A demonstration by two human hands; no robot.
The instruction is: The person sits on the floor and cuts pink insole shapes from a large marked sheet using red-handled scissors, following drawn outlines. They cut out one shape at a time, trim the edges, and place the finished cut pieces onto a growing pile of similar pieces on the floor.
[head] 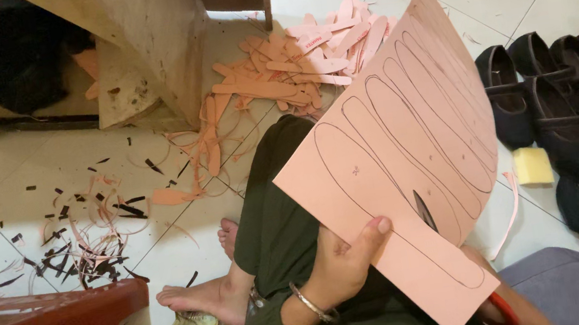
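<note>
Gripping the lower edge of a pink sheet, the left hand is seen near the bottom of the view, its thumb pressed flat on the front face and its fingers hidden behind; a metal bangle is worn on that wrist. The sheet is held tilted up over the lap, and a row of long sole outlines is drawn on it in dark pen. A dark scissor blade is shown poking through a cut in the sheet just right of the thumb, and red scissor handles are glimpsed under the sheet's lower corner. The right hand is covered by the sheet, so its grip cannot be told. A dark green garment is worn over the legs, and a bare foot is rested on the tiled floor beside it. A red-brown stool is placed at the lower left. Pink and black trimmings are scattered across the tiles to the left. On the right, black shoes are lined up in rows, with a yellow sponge lying just beside them. Farther back, a heap of cut pink insoles is piled on the floor against a wooden board that is leaned at an angle.
</note>
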